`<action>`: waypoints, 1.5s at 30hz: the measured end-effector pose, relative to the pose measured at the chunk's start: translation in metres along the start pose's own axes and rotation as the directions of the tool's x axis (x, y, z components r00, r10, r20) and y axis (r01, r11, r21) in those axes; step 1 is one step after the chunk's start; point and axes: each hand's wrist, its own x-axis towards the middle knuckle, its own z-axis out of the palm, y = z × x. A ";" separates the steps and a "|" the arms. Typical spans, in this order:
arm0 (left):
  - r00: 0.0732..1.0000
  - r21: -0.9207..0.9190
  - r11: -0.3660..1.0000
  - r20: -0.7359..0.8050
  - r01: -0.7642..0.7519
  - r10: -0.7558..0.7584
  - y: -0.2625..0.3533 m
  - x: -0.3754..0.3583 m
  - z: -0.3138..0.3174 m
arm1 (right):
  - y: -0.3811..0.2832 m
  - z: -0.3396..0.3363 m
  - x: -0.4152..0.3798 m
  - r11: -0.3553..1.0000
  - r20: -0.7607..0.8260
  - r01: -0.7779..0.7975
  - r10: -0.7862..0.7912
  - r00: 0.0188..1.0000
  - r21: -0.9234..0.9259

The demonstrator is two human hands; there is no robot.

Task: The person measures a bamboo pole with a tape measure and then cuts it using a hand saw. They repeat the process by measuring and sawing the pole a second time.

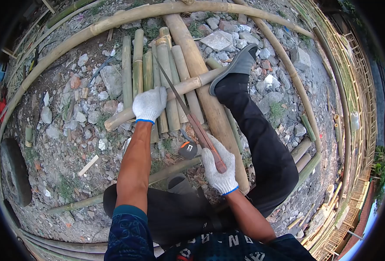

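My left hand clamped the stiff, smooth bamboo pole lying across cut lengths on the ground; my right hand gripped the saw by its handle, blade on the pole.

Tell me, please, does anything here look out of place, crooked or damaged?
One thing stands out: a small black and orange tape measure lies loose on the stony ground, close beside the gloved right hand holding the long saw with a brown handle. Otherwise, the pale bamboo pole under the gloved left hand lies crosswise over the cut pieces, apparently on purpose.
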 end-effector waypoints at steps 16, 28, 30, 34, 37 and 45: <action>1.000 0.033 0.999 -0.014 0.000 0.001 -0.002 0.004 -0.001 | 0.000 0.035 0.059 0.999 0.025 0.025 -0.025 0.999 -0.022; 0.994 0.047 0.997 -0.087 -0.066 0.070 -0.003 0.013 -0.001 | 0.001 0.033 0.074 0.994 -0.036 0.103 -0.104 0.994 -0.029; 0.993 0.041 0.996 -0.085 -0.076 0.079 -0.010 0.016 -0.005 | 0.000 0.036 0.077 0.998 -0.020 0.070 -0.070 0.997 -0.008; 0.989 0.002 0.996 -0.119 -0.084 0.084 -0.011 0.010 0.002 | 0.004 0.023 0.039 1.000 -0.013 0.013 -0.013 1.000 0.020; 0.986 -0.012 0.994 -0.127 -0.106 0.104 -0.013 0.010 0.000 | 0.001 0.007 0.002 0.997 0.013 -0.070 0.070 0.997 0.010; 0.989 -0.012 0.991 -0.071 -0.130 0.129 -0.017 0.011 -0.004 | -0.017 -0.006 -0.027 0.997 -0.020 0.000 -0.001 1.000 -0.073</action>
